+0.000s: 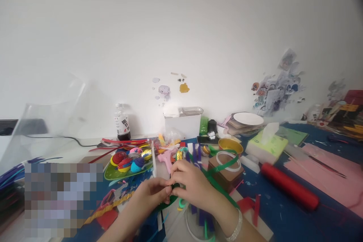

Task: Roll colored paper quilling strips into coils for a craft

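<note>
My left hand [153, 193] and my right hand [190, 184] meet over the middle of the cluttered table, fingertips pinched together. A small dark green piece [168, 205] shows just beneath the fingers, but most of what they grip is hidden. Behind my fingers lies a pink glue gun [168, 159]. Left of it, a green tray [113, 174] bears several round, colourful coiled ornaments [138, 163]. A bright green ribbon [224, 193] runs behind my right wrist, near a white ring [238, 166] on a brown box [219, 177].
A dark-liquid bottle [121, 123] stands by the wall, left of a white box [182, 125]. To the right are a gold bowl [231, 146], a tissue pack [262, 149], a red roll [289, 186] and pink sheets [326, 174]. Red scraps [248, 205] lie near my right forearm.
</note>
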`<state>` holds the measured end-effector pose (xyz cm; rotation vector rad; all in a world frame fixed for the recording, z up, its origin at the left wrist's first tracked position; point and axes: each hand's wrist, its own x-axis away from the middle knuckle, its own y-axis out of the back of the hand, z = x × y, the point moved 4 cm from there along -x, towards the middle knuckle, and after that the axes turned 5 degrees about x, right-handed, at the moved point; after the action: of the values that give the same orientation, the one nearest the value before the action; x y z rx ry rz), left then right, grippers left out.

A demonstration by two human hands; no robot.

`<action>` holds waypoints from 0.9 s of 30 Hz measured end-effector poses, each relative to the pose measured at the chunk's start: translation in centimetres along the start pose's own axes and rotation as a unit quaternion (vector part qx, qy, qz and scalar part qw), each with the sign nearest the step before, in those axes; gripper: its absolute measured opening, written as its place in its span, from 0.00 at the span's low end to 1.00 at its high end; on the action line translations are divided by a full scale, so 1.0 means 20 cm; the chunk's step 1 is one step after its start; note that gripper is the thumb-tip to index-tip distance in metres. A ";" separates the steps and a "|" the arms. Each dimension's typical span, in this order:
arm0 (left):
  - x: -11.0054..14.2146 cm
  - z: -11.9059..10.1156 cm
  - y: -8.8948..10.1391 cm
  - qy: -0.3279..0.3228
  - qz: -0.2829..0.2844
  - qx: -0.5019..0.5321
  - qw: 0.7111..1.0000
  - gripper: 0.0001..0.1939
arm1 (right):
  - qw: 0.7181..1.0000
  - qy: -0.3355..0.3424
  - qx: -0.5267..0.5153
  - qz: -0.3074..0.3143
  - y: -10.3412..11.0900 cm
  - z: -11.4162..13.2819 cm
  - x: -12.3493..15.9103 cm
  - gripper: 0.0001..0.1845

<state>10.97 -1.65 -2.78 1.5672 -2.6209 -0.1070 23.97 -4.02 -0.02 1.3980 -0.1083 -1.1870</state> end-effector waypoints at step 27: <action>0.03 -0.05 0.01 -0.022 -0.048 -0.047 0.998 0.20 | 0.986 -0.090 -0.138 0.031 -0.04 0.01 0.01 0.19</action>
<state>10.61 -2.00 -1.76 1.6777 -2.5324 -0.2696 23.48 -3.98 -0.73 1.0377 -0.1083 -1.2252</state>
